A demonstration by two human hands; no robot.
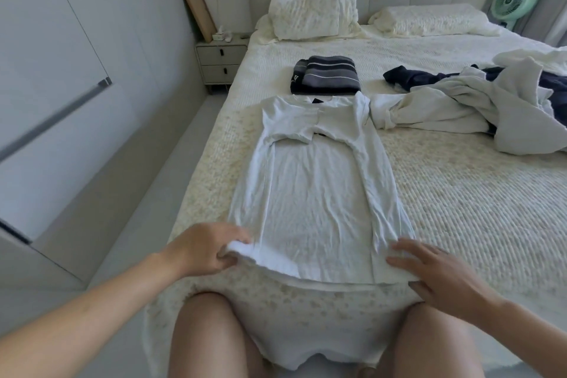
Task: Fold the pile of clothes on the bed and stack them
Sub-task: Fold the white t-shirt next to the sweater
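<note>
At the near edge of the bed, a pale white cotton T-shirt lies flat with both sides and sleeves already folded in towards the middle, its collar pointing at the headboard and its hem towards the person. The left hand pinches the near left corner of the hem, fingers and thumb curled on the cloth and lifting it a little. The right hand lies with its fingers spread and fairly straight on the near right corner, pressing but not gripping.

The step in hand looks like bringing the hem up to the collar. To do it well, the right hand should take its corner as the left has, both corners should rise level, and the long side folds should stay tucked so that the edges meet squarely at the shoulders. A smoothing pass along the crease would flatten the wrinkled fabric.

Just beyond the collar, towards the left edge of the bed, sits a folded stack of dark navy and grey striped clothes, where this shirt probably goes. Towards the right edge lies the loose pile of white and navy garments, still unfolded, so much of the task remains. Two white patterned pillows rest at the head.
</note>
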